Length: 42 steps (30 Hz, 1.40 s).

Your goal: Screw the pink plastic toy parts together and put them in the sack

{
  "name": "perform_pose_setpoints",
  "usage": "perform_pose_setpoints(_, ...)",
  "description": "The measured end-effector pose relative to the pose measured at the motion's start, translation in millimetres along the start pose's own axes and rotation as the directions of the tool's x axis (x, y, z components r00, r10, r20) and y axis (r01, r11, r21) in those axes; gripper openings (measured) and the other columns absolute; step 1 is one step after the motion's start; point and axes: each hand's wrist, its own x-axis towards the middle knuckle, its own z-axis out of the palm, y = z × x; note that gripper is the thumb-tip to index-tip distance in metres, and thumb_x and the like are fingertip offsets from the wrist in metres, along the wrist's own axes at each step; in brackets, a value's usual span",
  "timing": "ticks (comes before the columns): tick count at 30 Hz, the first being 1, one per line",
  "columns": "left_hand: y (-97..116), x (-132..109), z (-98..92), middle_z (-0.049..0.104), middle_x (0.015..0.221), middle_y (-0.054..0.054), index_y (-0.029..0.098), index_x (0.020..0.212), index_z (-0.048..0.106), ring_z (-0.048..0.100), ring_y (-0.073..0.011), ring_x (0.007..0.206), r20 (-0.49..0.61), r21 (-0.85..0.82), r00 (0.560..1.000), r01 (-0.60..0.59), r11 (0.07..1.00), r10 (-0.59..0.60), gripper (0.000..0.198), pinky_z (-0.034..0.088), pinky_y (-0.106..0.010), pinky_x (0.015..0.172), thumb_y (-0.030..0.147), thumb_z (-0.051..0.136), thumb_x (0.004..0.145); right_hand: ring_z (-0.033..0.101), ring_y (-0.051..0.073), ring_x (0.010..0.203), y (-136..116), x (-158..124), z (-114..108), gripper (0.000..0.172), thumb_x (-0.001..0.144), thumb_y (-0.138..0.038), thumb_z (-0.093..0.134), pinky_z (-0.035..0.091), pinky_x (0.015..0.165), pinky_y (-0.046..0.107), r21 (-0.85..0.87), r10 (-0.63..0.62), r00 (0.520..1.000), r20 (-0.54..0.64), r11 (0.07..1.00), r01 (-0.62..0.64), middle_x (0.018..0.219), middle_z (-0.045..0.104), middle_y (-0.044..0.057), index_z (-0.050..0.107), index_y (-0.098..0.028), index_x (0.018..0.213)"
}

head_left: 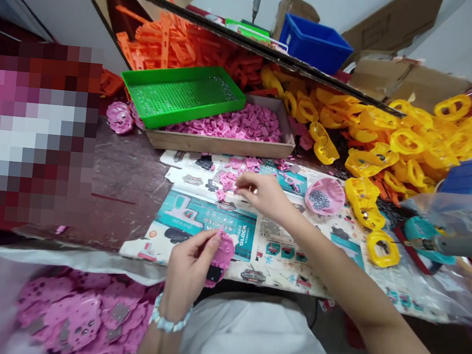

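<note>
My left hand (193, 264) grips a pink plastic shell (225, 253) with a black piece on it, thumb on its near face. The shell is tilted up over the front edge of the printed cardboard sheet (260, 278). Farther off, my right hand (261, 193) has its thumb and fingers drawn together in a pinch beside a loose heap of small pink plastic pieces (228, 181). Whether a piece sits between those fingertips is too small to make out. A pink bowl (334, 188) of small metal screws (319, 199) stands right of my right hand.
Behind the sheet, a green tray (185, 98) rests on a wooden box (222, 145) of pink pieces. Yellow parts (408, 142) pile up on the right, orange parts (169, 39) at the back. A screwdriver (457, 246) juts in from the right. Pink shells (79, 317) fill a bag at lower left.
</note>
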Motion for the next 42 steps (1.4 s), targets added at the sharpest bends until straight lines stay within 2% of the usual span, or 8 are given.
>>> perform_pose_setpoints(5, 1.3, 1.5, 7.9, 0.075, 0.08, -0.005, 0.015, 0.085, 0.075, 0.069, -0.0205, 0.07, -0.058, -0.006, 0.998, -0.007, 1.0, 0.007, 0.035, 0.056, -0.027, 0.064, 0.046, 0.061, 0.078, 0.057, 0.018, 0.088, 7.4, -78.3, 5.2, 0.018, 0.085, -0.008, 0.046, 0.047, 0.079, 0.031, -0.043, -0.155, 0.986, 0.059, 0.987, 0.157, 0.089, 0.066, 0.009, 0.062, -0.017, 0.079)
perform_pose_setpoints(9, 3.9, 2.7, 14.1, 0.075, 0.078, -0.005, 0.016, 0.083, 0.075, 0.068, -0.0198, 0.068, -0.059, 0.039, 0.998, -0.019, 0.999, 0.022, 0.034, 0.055, -0.026, 0.061, 0.047, 0.061, 0.078, 0.058, 0.015, 0.088, 2.6, -103.7, 1.4, 0.018, 0.086, -0.007, 0.046, 0.049, 0.079, 0.029, -0.069, -0.094, 0.995, -0.04, 0.993, 0.091, 0.093, 0.065, 0.008, 0.061, -0.016, 0.089)
perform_pose_setpoints(13, 7.2, 2.5, 18.9, 0.075, 0.081, -0.006, 0.015, 0.086, 0.075, 0.069, -0.0211, 0.071, -0.043, 0.022, 0.999, -0.023, 0.999, 0.024, 0.036, 0.057, -0.028, 0.064, 0.047, 0.061, 0.079, 0.058, 0.02, 0.09, -2.7, -100.0, 3.6, 0.02, 0.085, -0.004, 0.046, 0.049, 0.077, 0.033, -0.153, -0.036, 0.995, -0.093, 0.988, 0.021, 0.096, 0.064, 0.012, 0.061, -0.011, 0.096)
perform_pose_setpoints(17, 8.4, 0.2, 19.1, 0.075, 0.084, -0.005, 0.017, 0.09, 0.075, 0.069, -0.0206, 0.074, -0.015, 0.041, 1.0, -0.009, 0.999, 0.009, 0.033, 0.056, -0.027, 0.067, 0.045, 0.06, 0.08, 0.055, 0.025, 0.102, -3.2, -90.3, 9.3, 0.023, 0.086, -0.005, 0.047, 0.048, 0.083, 0.04, -0.225, -0.203, 0.978, 0.054, 0.951, 0.21, 0.114, 0.062, 0.015, 0.064, -0.012, 0.1)
perform_pose_setpoints(20, 10.4, -0.7, 19.0, 0.075, 0.083, -0.006, 0.015, 0.089, 0.075, 0.069, -0.021, 0.074, -0.012, 0.032, 1.0, 0.009, 0.999, -0.008, 0.033, 0.056, -0.028, 0.068, 0.043, 0.06, 0.08, 0.057, 0.024, 0.089, -0.8, -89.2, 9.3, 0.02, 0.086, -0.007, 0.048, 0.05, 0.075, 0.038, -0.254, -0.247, 0.964, 0.095, 0.931, 0.263, 0.099, 0.066, 0.014, 0.064, -0.011, 0.097)
perform_pose_setpoints(25, 12.2, 0.6, 22.3, 0.075, 0.087, -0.008, 0.013, 0.091, 0.074, 0.07, -0.0231, 0.077, -0.043, 0.004, 0.999, 0.025, 1.0, -0.025, 0.034, 0.057, -0.031, 0.071, 0.041, 0.059, 0.079, 0.058, 0.019, 0.081, -7.1, -102.1, 5.5, 0.011, 0.088, -0.013, 0.052, 0.05, 0.07, 0.032, -0.224, -0.156, 0.981, -0.11, 0.966, 0.129, 0.085, 0.064, 0.011, 0.061, -0.011, 0.093)
perform_pose_setpoints(30, 13.2, -1.2, 26.2, 0.074, 0.099, -0.007, 0.016, 0.098, 0.073, 0.069, -0.024, 0.09, -0.029, -0.009, 0.999, 0.03, 1.0, -0.03, 0.033, 0.056, -0.033, 0.081, 0.04, 0.058, 0.082, 0.057, 0.015, 0.083, -39.0, -114.4, 4.6, 0.017, 0.082, -0.007, 0.059, 0.051, 0.073, 0.03, -0.068, -0.133, 0.89, -0.435, 0.991, 0.114, 0.086, 0.063, 0.008, 0.06, -0.015, 0.097)
perform_pose_setpoints(42, 13.4, -17.7, 35.9, 0.073, 0.101, 0.0, 0.023, 0.101, 0.072, 0.069, -0.013, 0.089, -0.037, -0.264, 0.999, 0.008, 0.964, -0.018, 0.022, 0.053, -0.016, 0.079, 0.033, 0.059, 0.087, 0.056, 0.017, 0.085, -54.2, -108.2, 21.2, 0.022, 0.081, -0.004, 0.058, 0.054, 0.073, 0.032, -0.151, -0.209, 0.893, -0.399, 0.975, 0.161, 0.088, 0.064, 0.011, 0.06, -0.012, 0.101)
